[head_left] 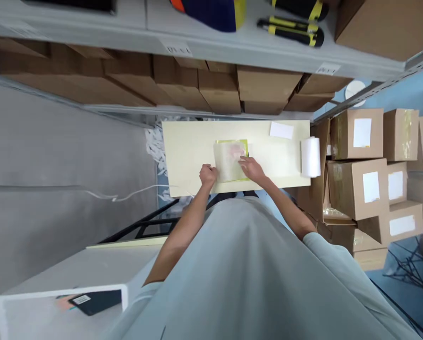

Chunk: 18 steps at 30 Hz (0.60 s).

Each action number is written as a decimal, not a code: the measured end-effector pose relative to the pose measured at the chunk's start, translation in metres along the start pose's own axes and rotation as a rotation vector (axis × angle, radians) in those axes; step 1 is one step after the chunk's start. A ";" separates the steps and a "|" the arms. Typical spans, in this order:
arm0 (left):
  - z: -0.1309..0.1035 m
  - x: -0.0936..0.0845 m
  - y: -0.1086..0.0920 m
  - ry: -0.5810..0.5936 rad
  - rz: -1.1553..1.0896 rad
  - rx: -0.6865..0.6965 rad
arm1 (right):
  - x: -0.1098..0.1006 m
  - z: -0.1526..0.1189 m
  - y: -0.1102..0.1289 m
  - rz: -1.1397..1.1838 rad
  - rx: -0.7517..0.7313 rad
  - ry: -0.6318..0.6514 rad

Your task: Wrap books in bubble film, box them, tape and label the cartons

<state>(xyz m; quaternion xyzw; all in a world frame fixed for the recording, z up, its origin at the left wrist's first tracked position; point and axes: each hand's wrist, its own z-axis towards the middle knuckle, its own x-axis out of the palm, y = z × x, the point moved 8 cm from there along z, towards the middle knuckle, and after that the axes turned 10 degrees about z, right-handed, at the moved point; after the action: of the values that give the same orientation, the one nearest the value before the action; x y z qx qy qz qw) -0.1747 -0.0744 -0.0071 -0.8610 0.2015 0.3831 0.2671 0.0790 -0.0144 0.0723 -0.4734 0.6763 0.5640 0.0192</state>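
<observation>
On the pale table lies a flat yellow-green-edged item (247, 147), mostly covered by a translucent white wrapping sheet (227, 163). A faint pinkish patch shows through the sheet. My left hand (208, 174) is closed at the sheet's left edge, its fingertips partly hidden. Over the right side of the sheet and item, my right hand (251, 169) has its fingers stretched out and apart, holding nothing. Whether its fingertips press on the sheet is hard to tell.
A white roll (310, 157) lies at the right end of the table (186, 141), with a white paper slip (281, 130) behind. Cardboard boxes (369, 189) are stacked to the right. Above the far edge runs a shelf (211, 45) holding boxes and yellow-black cutters (292, 30).
</observation>
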 end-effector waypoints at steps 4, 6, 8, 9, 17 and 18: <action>0.005 0.026 0.010 0.047 -0.018 -0.013 | 0.054 -0.029 -0.020 -0.014 0.075 0.058; 0.009 0.030 0.006 0.072 -0.041 -0.009 | 0.059 -0.035 -0.027 0.000 0.112 0.025; 0.013 0.032 0.003 0.112 -0.064 0.004 | 0.061 -0.037 -0.031 0.031 0.140 0.012; 0.013 0.033 0.001 0.137 -0.076 0.016 | 0.061 -0.038 -0.032 0.049 0.152 0.008; -0.016 -0.003 -0.030 0.259 -0.289 0.218 | 0.040 -0.039 -0.029 0.209 0.276 -0.229; -0.020 -0.016 -0.033 0.262 -0.321 0.246 | 0.032 -0.040 -0.027 0.237 0.302 -0.299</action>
<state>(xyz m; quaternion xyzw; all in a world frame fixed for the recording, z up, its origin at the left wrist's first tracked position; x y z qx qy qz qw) -0.1549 -0.0587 0.0266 -0.8853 0.1402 0.1936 0.3989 0.0996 -0.0633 0.0483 -0.2937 0.7934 0.5188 0.1232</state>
